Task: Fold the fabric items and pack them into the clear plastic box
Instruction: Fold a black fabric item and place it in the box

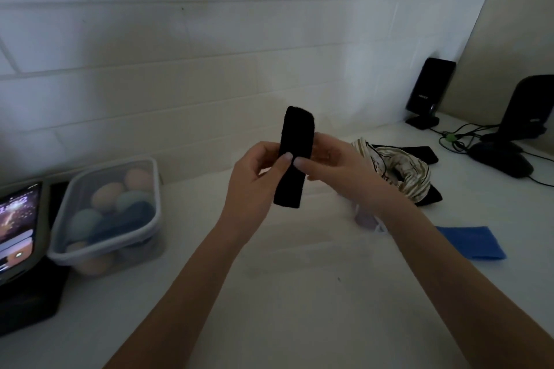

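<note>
Item in hand: black cloth (295,156), a narrow folded strip held upright above the counter (299,293), your left hand (254,180) and right hand (335,171) each pinching it at mid-length by thumb and fingers. Risk: with only the middle held, the loose ends could spring open if you ease off either pinch, and the fold is lost. Destination: box (111,213), well left and already crowded with rolled pieces, so forcing this one in may undo it; striped cloth (398,171) and blue cloth (472,243) wait at right.
</note>
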The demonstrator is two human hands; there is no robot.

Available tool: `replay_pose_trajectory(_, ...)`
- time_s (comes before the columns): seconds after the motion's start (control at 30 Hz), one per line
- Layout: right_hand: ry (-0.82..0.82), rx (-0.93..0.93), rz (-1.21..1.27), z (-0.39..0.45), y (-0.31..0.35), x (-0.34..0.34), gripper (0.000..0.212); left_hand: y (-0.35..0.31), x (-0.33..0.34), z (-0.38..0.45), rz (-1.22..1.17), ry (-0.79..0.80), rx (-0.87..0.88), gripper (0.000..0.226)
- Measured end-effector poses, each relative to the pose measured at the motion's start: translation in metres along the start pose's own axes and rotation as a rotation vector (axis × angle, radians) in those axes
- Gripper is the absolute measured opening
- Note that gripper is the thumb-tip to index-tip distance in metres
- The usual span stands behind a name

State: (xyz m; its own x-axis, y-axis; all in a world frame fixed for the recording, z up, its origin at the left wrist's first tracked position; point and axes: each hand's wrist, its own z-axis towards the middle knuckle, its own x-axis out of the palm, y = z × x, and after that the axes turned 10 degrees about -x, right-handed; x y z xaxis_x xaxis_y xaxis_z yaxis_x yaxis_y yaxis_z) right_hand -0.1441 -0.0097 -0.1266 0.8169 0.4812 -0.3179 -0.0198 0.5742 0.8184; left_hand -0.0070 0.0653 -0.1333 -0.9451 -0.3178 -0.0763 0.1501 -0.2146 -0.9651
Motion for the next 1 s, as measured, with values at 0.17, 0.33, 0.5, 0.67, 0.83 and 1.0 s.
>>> replay_pose_trajectory(0.17, -0.188, -0.156, 0.242, 0.001, 0.008, 0.001, 0.022, -0.002, -0.007, 0.000, -0.043, -0.359, -0.009, 0.034)
replay_pose_trajectory(0.33, -0.172, -0.280, 0.152, 0.001, 0.030, 0.012, 0.033, -0.016, -0.012, 0.000, -0.249, 0.158, -0.613, 0.084)
replay_pose_trajectory(0.5, 0.099, -0.334, -0.190, -0.011, 0.036, 0.028, 0.033, -0.013, -0.015, 0.003, -0.578, 0.129, -0.511, 0.026)
replay_pose_trajectory(0.67, 0.235, -0.414, -0.431, -0.013, 0.034, 0.039, 0.027, -0.003, -0.022, 0.006, -0.460, -0.011, -0.425, 0.022)
replay_pose_trajectory(0.83, 0.018, -0.214, -0.140, -0.006, 0.030, 0.028, 0.017, -0.004, -0.016, 0.005, -0.422, 0.075, -0.408, 0.023)
replay_pose_trajectory(1.0, -0.064, -0.056, -0.003, -0.001, 0.023, 0.015, 0.012, -0.005, -0.007, 0.000, -0.299, 0.186, -0.381, 0.026)
